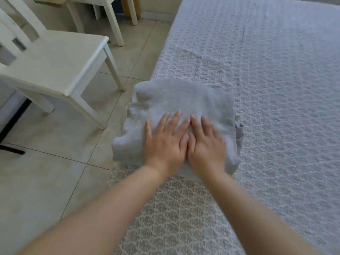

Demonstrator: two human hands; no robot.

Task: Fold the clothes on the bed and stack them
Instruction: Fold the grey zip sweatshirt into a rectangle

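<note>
Folded grey cloth [176, 115] lying in a thick, soft bundle at the left edge of the bed [276, 89], slightly overhanging toward the floor [55, 172], with several layers showing along its near and right sides and a small loose flap poking out at the right. Pressed flat on top of it, both hands side by side: left hand [165, 142] on the left half of the near part, right hand [207, 146] just beside it, inner edges touching or nearly so. Fingers [177, 118] of the left hand straight and spread wide, thumb held out to the left; fingers [204, 122] of the right hand straight and closer together, gripping nothing, palms down on the fabric. Bare forearms reaching in from the lower corners of the view, somewhat blurred.

Bed covered in a pale textured quilt with a small repeating raised pattern, filling the right side and running down to the bottom of the view. Tiled beige floor on the left. White wooden chair [55, 57] standing on the tiles well apart from the cloth, seat facing the bed, backrest at the far left. Further white furniture legs [114, 21] behind it near the wall, at the top of the view. Dark object at the far left edge under the chair, too cut off to tell what it is
</note>
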